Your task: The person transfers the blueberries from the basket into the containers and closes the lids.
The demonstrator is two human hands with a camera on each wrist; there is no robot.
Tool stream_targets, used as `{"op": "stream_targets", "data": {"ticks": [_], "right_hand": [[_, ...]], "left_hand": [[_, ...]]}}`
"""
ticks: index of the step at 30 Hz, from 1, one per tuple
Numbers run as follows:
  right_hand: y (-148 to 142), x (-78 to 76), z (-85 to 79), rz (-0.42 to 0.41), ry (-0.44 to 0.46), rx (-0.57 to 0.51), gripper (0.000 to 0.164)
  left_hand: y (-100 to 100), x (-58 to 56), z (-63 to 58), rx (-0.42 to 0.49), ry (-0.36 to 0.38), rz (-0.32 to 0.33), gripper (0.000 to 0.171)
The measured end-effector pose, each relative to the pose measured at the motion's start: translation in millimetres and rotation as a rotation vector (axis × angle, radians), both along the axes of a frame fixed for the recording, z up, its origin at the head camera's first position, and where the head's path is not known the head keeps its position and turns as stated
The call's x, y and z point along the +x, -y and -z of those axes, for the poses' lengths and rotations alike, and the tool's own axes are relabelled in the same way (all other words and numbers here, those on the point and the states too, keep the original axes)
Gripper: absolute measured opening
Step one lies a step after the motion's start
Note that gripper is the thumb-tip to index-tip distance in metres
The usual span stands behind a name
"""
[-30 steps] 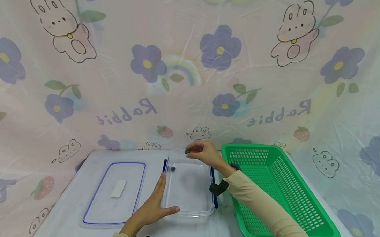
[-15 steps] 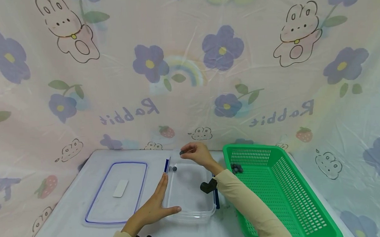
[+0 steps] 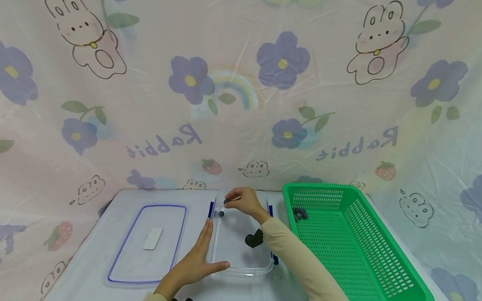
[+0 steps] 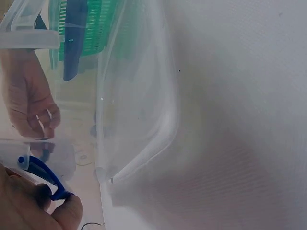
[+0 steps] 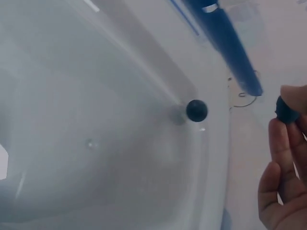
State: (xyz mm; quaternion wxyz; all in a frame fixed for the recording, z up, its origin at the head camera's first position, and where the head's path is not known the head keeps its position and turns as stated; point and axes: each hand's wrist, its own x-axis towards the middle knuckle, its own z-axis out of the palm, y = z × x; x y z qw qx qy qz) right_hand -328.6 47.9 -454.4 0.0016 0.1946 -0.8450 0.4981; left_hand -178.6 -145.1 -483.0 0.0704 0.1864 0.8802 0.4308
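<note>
A clear plastic food container (image 3: pixel 242 272) with blue side latches stands mid-table. In its far left corner lies one dark blueberry (image 5: pixel 196 110). My right hand (image 3: pixel 244 201) pinches another blueberry (image 5: pixel 287 111) between thumb and fingertips, close over that same corner. My left hand (image 3: pixel 197 260) rests along the container's left side, fingers straight and thumb spread across the near left corner. In the left wrist view, fingertips (image 4: pixel 68 211) touch a blue latch (image 4: pixel 45 175). Several more blueberries (image 3: pixel 300 214) are clustered in the green basket (image 3: pixel 396 247).
Left of the container, a clear lid (image 3: pixel 169 226) with a blue seal lies flat, a white rectangle (image 3: pixel 152 239) on it. The green basket stands close along the container's right side. A patterned curtain (image 3: pixel 240 137) hangs behind the white table.
My right hand has moved left and lower with its blueberry, toward the container's far left corner. Its forearm has swung left, uncovering the blueberries in the basket. My left hand has stayed in place.
</note>
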Motion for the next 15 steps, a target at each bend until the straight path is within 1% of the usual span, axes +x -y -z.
{"op": "stream_targets", "data": {"ticks": [3, 9, 15], "right_hand": [[3.4, -0.7, 5.0, -0.016, 0.005, 0.024, 0.018], [10.4, 0.6, 10.8, -0.047, 0.013, 0.03, 0.017], [14.6, 1.2, 17.0, -0.052, 0.021, 0.118, 0.017]], "left_hand": [[0.9, 0.0, -0.2, 0.0, 0.001, 0.003, 0.116], [1.8, 0.3, -0.6, 0.008, -0.009, 0.006, 0.116], [2.0, 1.5, -0.7, 0.01, -0.012, 0.018, 0.115]]}}
